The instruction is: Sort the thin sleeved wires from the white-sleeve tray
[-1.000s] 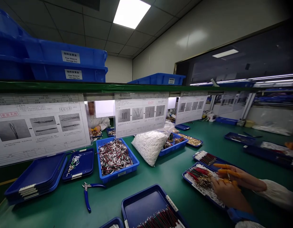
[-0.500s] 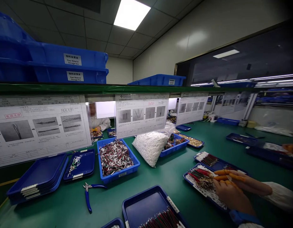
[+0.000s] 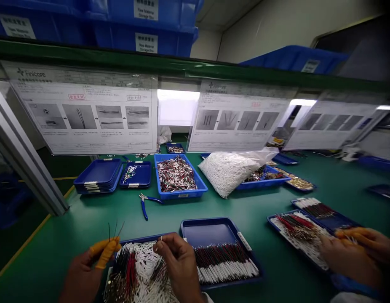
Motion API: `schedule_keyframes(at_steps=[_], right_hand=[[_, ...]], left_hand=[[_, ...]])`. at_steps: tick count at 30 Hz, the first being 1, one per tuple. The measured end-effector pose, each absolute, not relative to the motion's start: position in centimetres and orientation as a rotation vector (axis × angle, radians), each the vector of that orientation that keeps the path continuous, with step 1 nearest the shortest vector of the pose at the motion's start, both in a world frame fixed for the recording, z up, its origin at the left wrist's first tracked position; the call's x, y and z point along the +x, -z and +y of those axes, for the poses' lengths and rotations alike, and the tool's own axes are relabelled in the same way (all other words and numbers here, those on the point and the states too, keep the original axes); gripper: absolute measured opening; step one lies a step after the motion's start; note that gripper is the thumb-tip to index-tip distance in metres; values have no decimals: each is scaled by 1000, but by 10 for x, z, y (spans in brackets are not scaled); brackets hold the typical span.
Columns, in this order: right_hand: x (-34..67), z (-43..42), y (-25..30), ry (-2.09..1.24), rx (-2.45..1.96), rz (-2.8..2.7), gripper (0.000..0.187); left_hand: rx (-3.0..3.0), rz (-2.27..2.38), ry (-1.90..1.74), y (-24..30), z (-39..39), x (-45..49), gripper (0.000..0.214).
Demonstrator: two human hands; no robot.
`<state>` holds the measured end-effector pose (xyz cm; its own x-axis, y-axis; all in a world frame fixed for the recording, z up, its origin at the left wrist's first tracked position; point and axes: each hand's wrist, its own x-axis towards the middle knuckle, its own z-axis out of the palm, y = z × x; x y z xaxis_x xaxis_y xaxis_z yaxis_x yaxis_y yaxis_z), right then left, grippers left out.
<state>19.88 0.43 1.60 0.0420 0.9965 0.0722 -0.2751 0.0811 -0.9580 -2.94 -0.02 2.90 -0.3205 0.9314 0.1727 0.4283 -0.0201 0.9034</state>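
Observation:
At the lower left, my left hand, with orange finger cots on thumb and finger, is closed on a few thin dark wires that stick up. My right hand pinches a small white tube between thumb and fingertip. Both hands hover over a blue tray that holds loose white tubes and bundles of red, black and gold-ended wires. Just right of my right hand stands a second blue tray with rows of white-sleeved wires.
Blue-handled cutters lie behind the trays. Farther back are stacked trays, a bin of wire pieces and a bag of white tubes. At right, a co-worker's hands work over another tray. A metal post rises at left.
The view has swung left and down. My two hands and the tray under them have come into view. The co-worker's hands now appear farther toward the right edge.

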Motion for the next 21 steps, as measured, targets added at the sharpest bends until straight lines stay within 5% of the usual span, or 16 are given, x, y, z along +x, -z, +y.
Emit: schedule_keyframes(at_steps=[9, 21], right_hand=[[188, 0, -27, -1130, -905, -934, 30], [181, -1, -36, -1161, -879, -875, 30]], left_hand=[[1614, 1528, -1031, -12, -14, -20, 26], [1845, 1517, -1098, -32, -22, -3, 18]])
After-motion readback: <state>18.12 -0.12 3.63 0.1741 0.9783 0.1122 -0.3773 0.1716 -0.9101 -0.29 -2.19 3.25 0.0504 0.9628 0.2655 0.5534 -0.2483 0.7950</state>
